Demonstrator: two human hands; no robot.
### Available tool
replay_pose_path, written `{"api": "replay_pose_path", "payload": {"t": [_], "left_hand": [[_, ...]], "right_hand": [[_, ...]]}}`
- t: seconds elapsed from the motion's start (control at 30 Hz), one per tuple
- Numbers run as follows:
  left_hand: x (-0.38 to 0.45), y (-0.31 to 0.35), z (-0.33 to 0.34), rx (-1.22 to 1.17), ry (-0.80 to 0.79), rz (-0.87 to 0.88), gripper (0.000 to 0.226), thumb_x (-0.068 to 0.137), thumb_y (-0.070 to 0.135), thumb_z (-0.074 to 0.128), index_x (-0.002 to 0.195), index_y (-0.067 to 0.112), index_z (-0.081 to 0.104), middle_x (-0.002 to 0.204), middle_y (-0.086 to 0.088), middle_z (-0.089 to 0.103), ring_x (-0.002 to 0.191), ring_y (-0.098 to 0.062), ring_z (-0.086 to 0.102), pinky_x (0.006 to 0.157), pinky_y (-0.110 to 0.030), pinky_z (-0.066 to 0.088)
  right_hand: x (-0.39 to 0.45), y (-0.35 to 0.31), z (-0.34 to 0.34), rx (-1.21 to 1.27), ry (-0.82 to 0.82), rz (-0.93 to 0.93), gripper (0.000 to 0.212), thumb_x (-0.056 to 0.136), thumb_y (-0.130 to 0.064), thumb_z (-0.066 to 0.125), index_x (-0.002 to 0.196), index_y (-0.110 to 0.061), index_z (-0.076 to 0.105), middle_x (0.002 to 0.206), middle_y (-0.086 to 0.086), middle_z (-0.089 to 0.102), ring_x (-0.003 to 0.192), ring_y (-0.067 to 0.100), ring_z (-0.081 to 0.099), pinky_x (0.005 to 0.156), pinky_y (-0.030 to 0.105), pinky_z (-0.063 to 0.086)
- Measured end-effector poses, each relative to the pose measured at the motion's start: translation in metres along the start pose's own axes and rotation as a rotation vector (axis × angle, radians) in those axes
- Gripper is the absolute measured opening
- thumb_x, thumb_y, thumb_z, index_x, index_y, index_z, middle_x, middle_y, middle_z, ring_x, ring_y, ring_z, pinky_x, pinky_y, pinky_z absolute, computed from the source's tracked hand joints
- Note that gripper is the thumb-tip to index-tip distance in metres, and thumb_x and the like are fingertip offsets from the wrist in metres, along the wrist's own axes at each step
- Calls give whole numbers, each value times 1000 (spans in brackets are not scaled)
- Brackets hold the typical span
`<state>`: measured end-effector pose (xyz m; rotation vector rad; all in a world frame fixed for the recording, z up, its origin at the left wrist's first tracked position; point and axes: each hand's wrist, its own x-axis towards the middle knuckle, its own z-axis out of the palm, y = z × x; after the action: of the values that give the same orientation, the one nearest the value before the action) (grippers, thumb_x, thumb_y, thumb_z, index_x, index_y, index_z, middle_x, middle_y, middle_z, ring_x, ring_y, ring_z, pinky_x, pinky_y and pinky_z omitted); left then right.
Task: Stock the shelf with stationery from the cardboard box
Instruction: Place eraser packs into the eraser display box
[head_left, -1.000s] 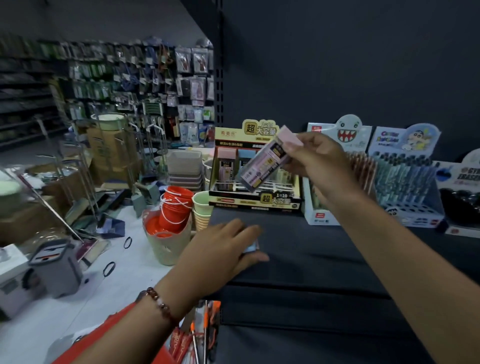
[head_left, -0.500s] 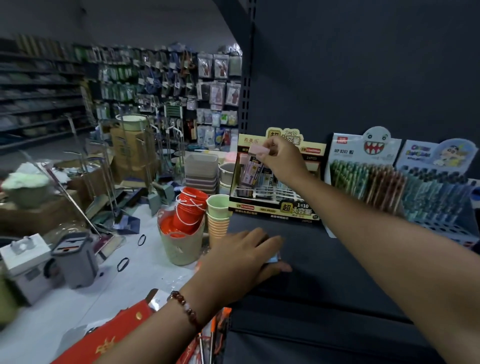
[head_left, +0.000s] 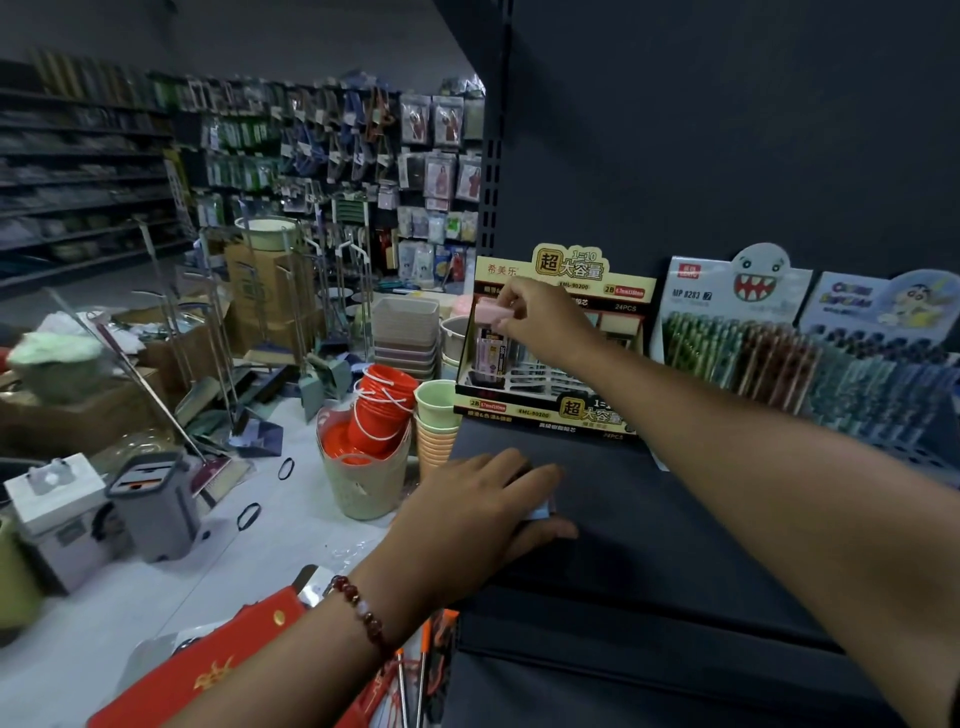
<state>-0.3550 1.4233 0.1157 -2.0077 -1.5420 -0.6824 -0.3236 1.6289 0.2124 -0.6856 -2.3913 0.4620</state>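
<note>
Right hand (head_left: 540, 322) first: its fingertips (head_left: 506, 326) pinch the pink cap end of a slim lead case (head_left: 490, 340), and the case hangs almost straight down from that pinch, long axis upright, its lower end down among the slots at the left-hand end of the yellow display box (head_left: 556, 410). So the case lies directly below the fingers, cap on top, already in line with the rack; the coming move looks like a plain downward seat and then a release, though whether the bottom end has touched the slot floor cannot be told from here. Moving outward, the display box stands on the dark shelf (head_left: 675, 519), just beside the pen display (head_left: 737, 353) to its right. The left hand (head_left: 483, 499) is much nearer the person, flat on the shelf's front part, fingers straight, pressing on a small pale blue item (head_left: 540, 512) that peeks out under them. It is too hidden to identify.
</note>
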Motion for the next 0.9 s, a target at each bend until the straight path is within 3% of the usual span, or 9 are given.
{"api": "replay_pose_path", "payload": {"t": [0.17, 0.3, 0.37, 0.43, 0.5, 0.57, 0.7, 0.8, 0.9], "left_hand": [[1, 2, -2, -4, -16, -5, 47, 97, 58, 41, 120, 21, 60, 97, 3, 62, 78, -15, 60, 61, -25, 42], [1, 2, -2, -2, -20, -10, 47, 97, 57, 42, 119, 21, 61, 95, 3, 62, 76, -15, 60, 60, -25, 40], [0, 3, -1, -16, -24, -16, 48, 98, 58, 41, 119, 20, 61, 95, 2, 62, 77, -16, 60, 60, -27, 42], [0, 3, -1, -29, -29, -22, 49, 98, 58, 39, 120, 21, 61, 96, 2, 62, 78, -17, 60, 61, -29, 45], [1, 4, -2, -33, -28, -32, 49, 98, 59, 38, 121, 21, 61, 96, 2, 62, 77, -17, 60, 60, -30, 47], [2, 5, -3, -40, -11, -40, 49, 98, 59, 39, 122, 21, 61, 95, 2, 62, 76, -18, 60, 59, -32, 48], [1, 8, -7, -45, 50, -42, 52, 99, 57, 37, 125, 20, 63, 99, 2, 66, 79, -16, 63, 62, -28, 48], [0, 10, -9, -60, 142, -33, 53, 101, 54, 36, 124, 17, 64, 103, 1, 68, 81, -16, 65, 63, -26, 49], [4, 12, -10, -137, 222, -56, 49, 101, 51, 42, 127, 15, 62, 105, -2, 70, 79, -18, 67, 60, -31, 54]], "right_hand": [[-1, 0, 10, -244, 128, -73, 12, 88, -24, 70, 98, -17, 66, 94, -3, 56, 81, 13, 53, 66, 27, 40], [-2, 8, 14, -389, 149, -88, 20, 98, -16, 53, 112, -11, 67, 89, 1, 53, 81, 19, 54, 60, 28, 34], [-5, 12, 16, -441, 98, -56, 33, 99, -11, 47, 131, -10, 56, 100, 6, 55, 91, 24, 56, 64, 31, 40], [-9, 13, 16, -429, 9, -14, 58, 97, -12, 54, 150, -13, 32, 126, 12, 51, 107, 26, 55, 80, 36, 48], [-16, 9, 11, -305, -60, 58, 77, 95, -19, 60, 156, -20, 13, 146, 13, 38, 117, 26, 53, 88, 37, 48], [-28, 5, 1, -158, -48, 94, 78, 94, -22, 60, 157, -24, 12, 146, 11, 38, 116, 24, 54, 88, 35, 48], [-85, 3, -25, 116, -18, 126, 45, 94, -23, 59, 139, -27, 52, 107, -3, 58, 86, 9, 58, 77, 30, 47], [-150, 2, -37, 413, -53, 212, 31, 95, -16, 62, 121, -34, 64, 105, -8, 65, 92, 11, 66, 84, 32, 57], [-203, -9, -37, 668, -29, 288, 42, 92, -5, 65, 119, -37, 65, 114, -9, 69, 107, 8, 65, 92, 34, 56]]}}
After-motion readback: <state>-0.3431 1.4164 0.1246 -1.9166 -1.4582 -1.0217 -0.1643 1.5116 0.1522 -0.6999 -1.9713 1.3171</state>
